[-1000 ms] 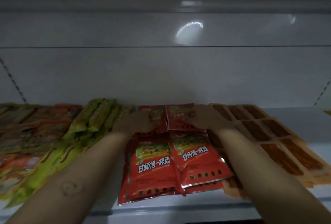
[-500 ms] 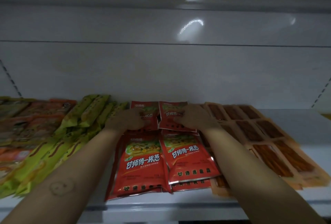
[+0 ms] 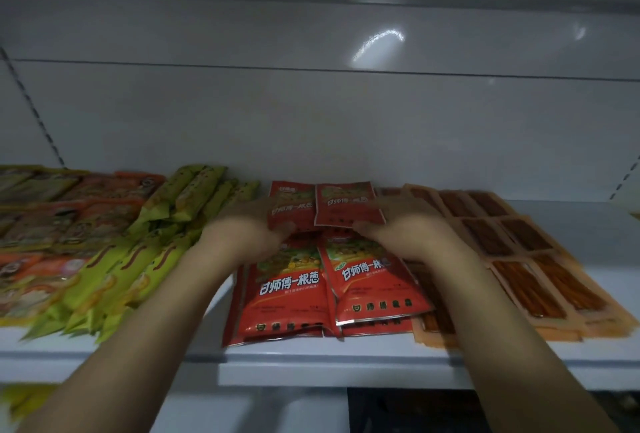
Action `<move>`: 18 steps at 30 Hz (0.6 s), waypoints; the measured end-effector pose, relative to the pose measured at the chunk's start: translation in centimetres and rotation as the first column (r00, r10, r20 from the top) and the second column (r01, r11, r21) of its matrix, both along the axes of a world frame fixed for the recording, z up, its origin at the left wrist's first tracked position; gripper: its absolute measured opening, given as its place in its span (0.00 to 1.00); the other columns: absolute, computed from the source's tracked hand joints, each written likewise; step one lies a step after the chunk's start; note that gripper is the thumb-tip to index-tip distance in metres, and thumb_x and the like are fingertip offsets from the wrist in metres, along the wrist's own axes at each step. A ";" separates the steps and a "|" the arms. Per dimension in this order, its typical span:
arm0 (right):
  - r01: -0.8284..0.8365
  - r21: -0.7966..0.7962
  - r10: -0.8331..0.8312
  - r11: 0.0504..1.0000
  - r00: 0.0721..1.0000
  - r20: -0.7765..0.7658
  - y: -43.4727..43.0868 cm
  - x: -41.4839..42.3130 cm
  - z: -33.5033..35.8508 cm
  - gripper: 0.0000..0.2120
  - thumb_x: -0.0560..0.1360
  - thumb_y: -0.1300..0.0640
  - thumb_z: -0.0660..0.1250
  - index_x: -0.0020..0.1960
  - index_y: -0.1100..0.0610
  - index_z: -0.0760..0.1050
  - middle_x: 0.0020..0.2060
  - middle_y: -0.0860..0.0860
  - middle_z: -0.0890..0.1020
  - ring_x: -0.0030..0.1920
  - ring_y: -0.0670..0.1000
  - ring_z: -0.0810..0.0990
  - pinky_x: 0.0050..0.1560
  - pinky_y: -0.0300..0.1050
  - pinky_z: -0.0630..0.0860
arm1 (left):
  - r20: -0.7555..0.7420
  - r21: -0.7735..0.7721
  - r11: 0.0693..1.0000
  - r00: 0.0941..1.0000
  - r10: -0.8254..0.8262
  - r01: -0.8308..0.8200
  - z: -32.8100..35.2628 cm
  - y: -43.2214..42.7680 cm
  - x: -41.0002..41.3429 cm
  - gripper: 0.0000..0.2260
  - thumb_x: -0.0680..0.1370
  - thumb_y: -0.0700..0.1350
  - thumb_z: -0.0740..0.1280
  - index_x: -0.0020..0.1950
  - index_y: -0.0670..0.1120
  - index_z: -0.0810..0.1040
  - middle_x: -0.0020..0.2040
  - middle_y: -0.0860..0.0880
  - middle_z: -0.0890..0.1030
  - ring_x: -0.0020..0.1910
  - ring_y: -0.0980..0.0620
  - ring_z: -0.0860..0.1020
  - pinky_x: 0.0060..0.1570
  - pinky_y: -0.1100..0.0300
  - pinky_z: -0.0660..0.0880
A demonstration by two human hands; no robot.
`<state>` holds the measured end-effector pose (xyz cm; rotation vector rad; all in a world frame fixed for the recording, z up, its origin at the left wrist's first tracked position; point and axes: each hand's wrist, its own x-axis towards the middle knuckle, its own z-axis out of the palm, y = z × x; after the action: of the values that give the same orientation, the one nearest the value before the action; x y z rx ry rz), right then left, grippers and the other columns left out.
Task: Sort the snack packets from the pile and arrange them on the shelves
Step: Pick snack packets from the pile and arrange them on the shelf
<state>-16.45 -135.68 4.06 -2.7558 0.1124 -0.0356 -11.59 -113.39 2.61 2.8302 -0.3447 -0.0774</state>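
Note:
Red snack packets lie in two rows on the white shelf [image 3: 346, 360]. In the back row, my left hand [image 3: 247, 228] grips the left red packet [image 3: 291, 205] at its near left corner, thumb under its front edge. Beside it, my right hand [image 3: 401, 221] holds the right red packet [image 3: 346, 205] by its right side. Two larger-looking red packets [image 3: 294, 294] [image 3: 374, 283] lie in front, partly under my wrists.
Yellow-green stick packets [image 3: 166, 235] lie left of the red ones, with orange packets [image 3: 62, 224] further left. Clear orange-edged packets of brown sticks [image 3: 519, 252] fill the right side. The shelf's back wall [image 3: 311, 120] is close behind.
The view has tilted down slightly, showing the shelf's front edge. Both hands stay on the back red packets, which have slid a little nearer the back wall.

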 end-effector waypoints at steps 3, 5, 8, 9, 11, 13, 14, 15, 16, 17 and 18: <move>0.046 -0.087 -0.050 0.995 0.998 -0.048 1.0 -4.6 -0.3 0.27 0.75 0.35 0.65 0.71 0.44 0.70 0.64 0.46 0.78 0.62 0.51 0.77 0.60 0.48 0.75 | -0.021 0.094 0.995 0.999 0.045 -0.043 -0.7 0.6 -4.2 0.32 0.76 0.69 0.58 0.77 0.59 0.59 0.67 0.44 0.76 0.65 0.43 0.75 0.62 0.51 0.74; 0.021 -0.113 -0.033 0.993 0.994 -0.105 2.0 -6.0 -1.5 0.28 0.75 0.34 0.64 0.71 0.43 0.69 0.62 0.45 0.79 0.59 0.49 0.79 0.61 0.50 0.76 | -0.080 0.157 0.987 0.995 0.055 -0.042 -1.6 0.4 -6.4 0.35 0.75 0.72 0.54 0.79 0.60 0.54 0.71 0.43 0.71 0.68 0.42 0.72 0.64 0.51 0.72; 0.015 -0.164 -0.030 0.986 0.996 -0.089 2.9 -6.3 -3.4 0.28 0.75 0.32 0.61 0.70 0.43 0.70 0.60 0.45 0.80 0.57 0.50 0.79 0.61 0.52 0.76 | -0.135 0.185 0.982 0.989 0.064 -0.038 -2.7 -0.1 -7.4 0.35 0.76 0.72 0.52 0.79 0.60 0.51 0.72 0.42 0.70 0.69 0.40 0.70 0.67 0.49 0.70; 0.025 -0.174 -0.038 0.984 0.996 -0.077 3.0 -6.3 -3.7 0.28 0.75 0.31 0.61 0.70 0.43 0.70 0.60 0.45 0.80 0.57 0.50 0.79 0.61 0.52 0.75 | -0.143 0.178 0.983 0.988 0.063 -0.036 -2.9 -0.1 -7.3 0.35 0.77 0.71 0.52 0.80 0.59 0.50 0.72 0.42 0.69 0.70 0.39 0.69 0.68 0.49 0.69; 0.023 -0.166 -0.035 0.986 0.997 -0.073 3.1 -6.4 -3.8 0.27 0.76 0.32 0.61 0.70 0.43 0.70 0.61 0.46 0.80 0.58 0.50 0.79 0.61 0.51 0.76 | -0.162 0.131 0.991 0.986 0.041 -0.020 -3.0 0.1 -7.0 0.33 0.78 0.69 0.55 0.80 0.58 0.52 0.73 0.43 0.69 0.72 0.40 0.67 0.69 0.50 0.66; 0.012 -0.159 -0.022 0.987 0.998 -0.058 3.4 -6.5 -4.3 0.27 0.77 0.33 0.59 0.70 0.44 0.70 0.62 0.47 0.79 0.60 0.51 0.78 0.61 0.50 0.76 | -0.190 0.050 0.999 0.982 0.016 -0.006 -3.1 0.6 -6.5 0.33 0.78 0.68 0.58 0.79 0.59 0.53 0.74 0.46 0.70 0.72 0.41 0.67 0.70 0.50 0.65; 0.011 -0.163 -0.020 0.987 0.998 -0.054 3.6 -6.6 -4.6 0.26 0.77 0.33 0.59 0.71 0.45 0.69 0.63 0.48 0.78 0.61 0.51 0.77 0.61 0.50 0.76 | -0.201 0.016 1.000 0.979 0.008 -0.005 -3.0 0.9 -6.3 0.33 0.77 0.67 0.59 0.79 0.59 0.54 0.74 0.48 0.70 0.72 0.42 0.67 0.70 0.50 0.66; 0.013 -0.158 -0.022 0.987 0.998 -0.052 3.8 -6.6 -4.9 0.27 0.77 0.34 0.58 0.71 0.45 0.68 0.63 0.48 0.77 0.61 0.52 0.76 0.61 0.50 0.75 | -0.208 -0.008 1.000 0.978 0.001 -0.002 -3.0 1.1 -6.1 0.33 0.77 0.67 0.61 0.79 0.60 0.55 0.73 0.49 0.71 0.72 0.42 0.67 0.70 0.51 0.66; 0.021 -0.144 -0.029 0.989 0.998 -0.054 3.9 -6.7 -5.1 0.27 0.78 0.34 0.58 0.72 0.46 0.67 0.64 0.49 0.77 0.62 0.52 0.76 0.62 0.50 0.75 | -0.207 -0.028 1.000 0.978 -0.006 0.001 -2.9 1.2 -6.0 0.32 0.77 0.66 0.62 0.78 0.60 0.56 0.73 0.50 0.71 0.71 0.43 0.68 0.70 0.51 0.66; 0.029 -0.130 -0.036 0.991 0.998 -0.053 4.0 -6.8 -5.3 0.27 0.78 0.34 0.58 0.73 0.46 0.66 0.65 0.49 0.76 0.62 0.52 0.76 0.61 0.50 0.75 | -0.204 -0.045 0.999 0.979 -0.011 0.002 -2.9 1.3 -5.9 0.32 0.77 0.65 0.63 0.78 0.60 0.57 0.73 0.50 0.72 0.71 0.43 0.68 0.70 0.52 0.67; 0.034 -0.123 -0.041 0.992 0.998 -0.050 4.1 -6.8 -5.3 0.27 0.78 0.35 0.58 0.73 0.46 0.65 0.65 0.49 0.76 0.62 0.52 0.76 0.61 0.49 0.75 | -0.196 -0.064 0.998 0.981 -0.015 0.002 -2.9 1.3 -5.9 0.32 0.77 0.65 0.64 0.78 0.60 0.58 0.72 0.51 0.72 0.71 0.44 0.69 0.69 0.52 0.67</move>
<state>-23.30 -131.62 -1.22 -2.8772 0.1821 0.0202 -17.50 -112.10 -0.29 2.7284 -0.3096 -0.3388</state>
